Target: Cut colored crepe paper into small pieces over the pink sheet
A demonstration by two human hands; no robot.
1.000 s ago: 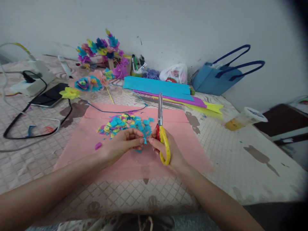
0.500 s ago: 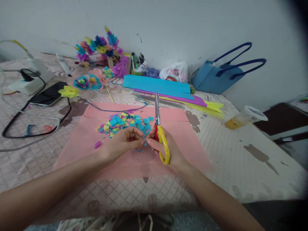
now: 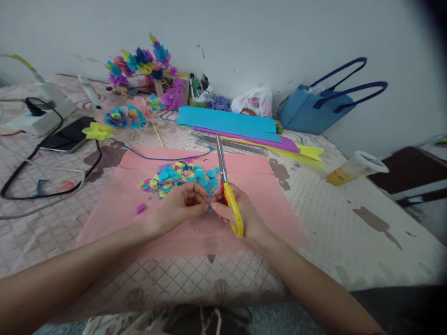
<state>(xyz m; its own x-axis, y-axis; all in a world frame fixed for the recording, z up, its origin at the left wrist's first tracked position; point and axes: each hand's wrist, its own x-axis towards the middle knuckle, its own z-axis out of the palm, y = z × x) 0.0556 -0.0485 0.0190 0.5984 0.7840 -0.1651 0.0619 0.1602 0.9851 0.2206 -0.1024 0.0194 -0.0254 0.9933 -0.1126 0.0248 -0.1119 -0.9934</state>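
Observation:
My right hand (image 3: 244, 216) grips yellow-handled scissors (image 3: 228, 193), their closed blades pointing away and slightly left. My left hand (image 3: 176, 209) is curled, its fingertips pinching a small blue paper scrap (image 3: 208, 204) against the right hand's fingertips. Both hands hover over a pink paper sheet (image 3: 122, 200). A heap of blue, yellow and purple paper cuttings (image 3: 174, 177) lies on the sheet just beyond my left hand.
Blue, purple and yellow paper sheets (image 3: 230, 123) lie behind. Paper flowers (image 3: 139, 65) stand at the back left; loose ones (image 3: 120, 116) lie nearer. A phone (image 3: 66, 135), cables (image 3: 45, 181), a charger, a blue bag (image 3: 314, 111) and a tipped plastic cup (image 3: 352, 170) surround the sheet.
The scissors' blades have tilted from upright toward the left. My hands have drawn a little closer together around the scrap.

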